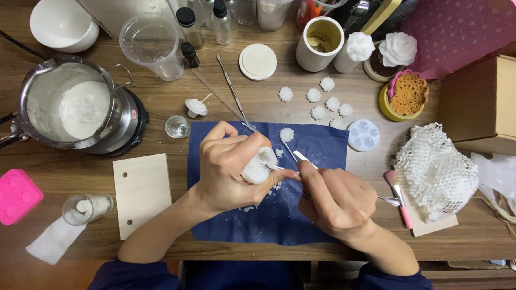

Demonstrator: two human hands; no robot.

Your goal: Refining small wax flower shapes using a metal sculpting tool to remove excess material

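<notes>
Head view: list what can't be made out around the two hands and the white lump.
- White lump: mostly wrapped by the left hand; full shape hidden.
- Metal tool: its handle is covered by the right hand; the tip's contact with the lump is too small to tell.
- White crumbs on the blue cloth: partly hidden under both hands.
- Cardboard box: cut off by the right edge.
</notes>
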